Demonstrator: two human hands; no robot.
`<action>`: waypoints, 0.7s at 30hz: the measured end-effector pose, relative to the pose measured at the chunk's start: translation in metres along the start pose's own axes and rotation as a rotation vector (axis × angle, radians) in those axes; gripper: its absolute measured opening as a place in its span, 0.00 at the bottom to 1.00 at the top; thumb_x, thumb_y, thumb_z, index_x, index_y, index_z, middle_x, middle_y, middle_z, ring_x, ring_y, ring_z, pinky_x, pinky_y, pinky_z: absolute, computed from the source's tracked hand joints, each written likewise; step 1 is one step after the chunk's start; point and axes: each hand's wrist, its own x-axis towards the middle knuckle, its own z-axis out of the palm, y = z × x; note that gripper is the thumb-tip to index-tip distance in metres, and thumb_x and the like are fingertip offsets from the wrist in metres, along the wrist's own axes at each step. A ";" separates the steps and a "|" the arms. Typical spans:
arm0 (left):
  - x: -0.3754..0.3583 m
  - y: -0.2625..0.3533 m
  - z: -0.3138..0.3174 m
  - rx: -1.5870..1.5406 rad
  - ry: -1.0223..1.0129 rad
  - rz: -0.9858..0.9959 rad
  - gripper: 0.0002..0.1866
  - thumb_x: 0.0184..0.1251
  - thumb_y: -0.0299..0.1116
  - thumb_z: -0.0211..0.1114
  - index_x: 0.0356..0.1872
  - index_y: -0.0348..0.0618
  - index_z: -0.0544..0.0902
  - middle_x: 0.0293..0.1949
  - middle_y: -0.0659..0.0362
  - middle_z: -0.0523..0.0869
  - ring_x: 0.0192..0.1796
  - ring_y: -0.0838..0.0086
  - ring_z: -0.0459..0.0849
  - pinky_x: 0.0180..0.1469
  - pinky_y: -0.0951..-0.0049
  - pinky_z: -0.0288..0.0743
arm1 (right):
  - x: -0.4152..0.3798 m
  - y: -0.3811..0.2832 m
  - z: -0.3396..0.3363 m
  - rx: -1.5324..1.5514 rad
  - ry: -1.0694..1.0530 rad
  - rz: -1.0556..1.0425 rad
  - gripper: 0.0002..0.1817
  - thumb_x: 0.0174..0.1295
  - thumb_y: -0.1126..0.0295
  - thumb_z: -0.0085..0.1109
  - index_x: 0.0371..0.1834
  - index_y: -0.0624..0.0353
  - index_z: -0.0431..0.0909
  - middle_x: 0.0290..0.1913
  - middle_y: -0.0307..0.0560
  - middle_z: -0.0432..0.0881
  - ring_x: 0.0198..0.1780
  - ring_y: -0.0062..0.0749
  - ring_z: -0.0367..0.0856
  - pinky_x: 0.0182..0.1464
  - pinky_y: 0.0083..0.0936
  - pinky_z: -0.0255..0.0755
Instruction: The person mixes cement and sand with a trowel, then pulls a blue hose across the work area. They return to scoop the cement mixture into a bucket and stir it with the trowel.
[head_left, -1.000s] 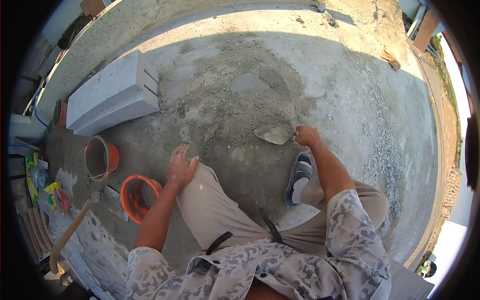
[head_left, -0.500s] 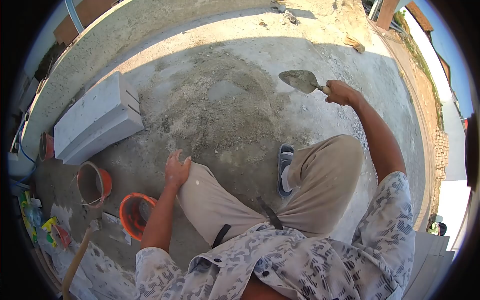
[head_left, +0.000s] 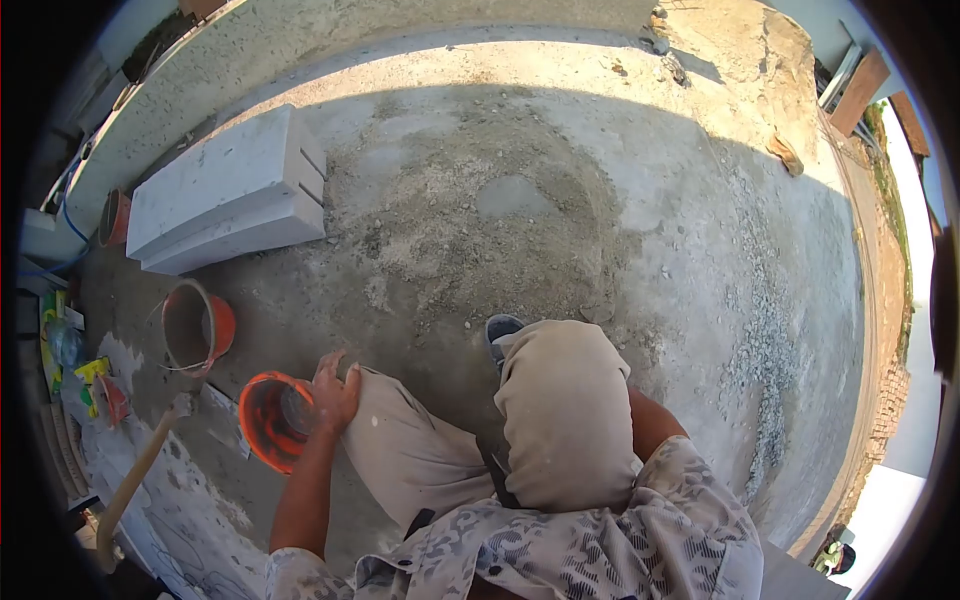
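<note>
My left hand (head_left: 335,392) rests on my left knee with its fingers apart and nothing in it, just right of an orange bucket (head_left: 277,420). My right hand is hidden behind my raised right knee (head_left: 565,410); only part of the right forearm (head_left: 652,425) shows. The trowel is out of sight. In front of my feet lies a spread of grey, sandy rubble (head_left: 470,240) on the concrete floor.
Pale blocks (head_left: 225,190) stand at the left near a low wall (head_left: 330,40). A second bucket (head_left: 197,325) and a third (head_left: 114,218) sit beside them. A wooden-handled tool (head_left: 135,480) lies lower left. Gravel (head_left: 765,380) is strewn at the right.
My right hand, which held a trowel out over the floor, has moved down and back behind my right knee. The camera view has shifted, and my right knee now appears further left.
</note>
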 end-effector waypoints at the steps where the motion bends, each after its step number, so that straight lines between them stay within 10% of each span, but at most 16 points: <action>1: -0.002 -0.010 0.001 -0.001 0.008 -0.006 0.26 0.71 0.41 0.66 0.62 0.34 0.81 0.63 0.42 0.82 0.68 0.47 0.78 0.74 0.55 0.66 | 0.012 0.003 0.022 0.028 0.060 -0.008 0.13 0.65 0.62 0.69 0.32 0.60 0.80 0.25 0.41 0.82 0.26 0.27 0.77 0.29 0.36 0.71; 10: 0.006 0.001 0.007 0.050 0.022 -0.027 0.25 0.70 0.41 0.67 0.62 0.35 0.82 0.64 0.43 0.82 0.68 0.48 0.78 0.74 0.55 0.66 | -0.029 -0.220 0.005 0.416 -0.104 0.122 0.13 0.64 0.64 0.66 0.44 0.61 0.78 0.27 0.40 0.79 0.25 0.22 0.76 0.27 0.29 0.71; 13: 0.010 0.009 0.010 0.056 0.017 -0.027 0.25 0.69 0.40 0.68 0.62 0.36 0.82 0.64 0.42 0.82 0.68 0.48 0.78 0.73 0.55 0.67 | 0.004 -0.261 -0.001 0.055 -0.250 -0.063 0.26 0.62 0.66 0.68 0.62 0.66 0.79 0.39 0.52 0.86 0.32 0.38 0.85 0.34 0.35 0.78; 16: 0.017 0.008 0.013 0.023 0.013 0.012 0.25 0.68 0.40 0.68 0.62 0.36 0.82 0.63 0.42 0.82 0.68 0.48 0.78 0.72 0.55 0.69 | 0.021 -0.274 -0.004 -0.324 0.077 -0.568 0.28 0.60 0.64 0.69 0.61 0.69 0.78 0.42 0.63 0.87 0.41 0.56 0.87 0.45 0.44 0.79; 21: 0.016 -0.005 0.014 -0.016 0.012 -0.031 0.25 0.68 0.40 0.69 0.61 0.36 0.82 0.62 0.42 0.83 0.68 0.47 0.78 0.72 0.56 0.69 | 0.026 -0.272 -0.039 -0.386 0.022 -0.335 0.27 0.60 0.63 0.69 0.58 0.68 0.78 0.46 0.72 0.86 0.51 0.67 0.85 0.52 0.52 0.77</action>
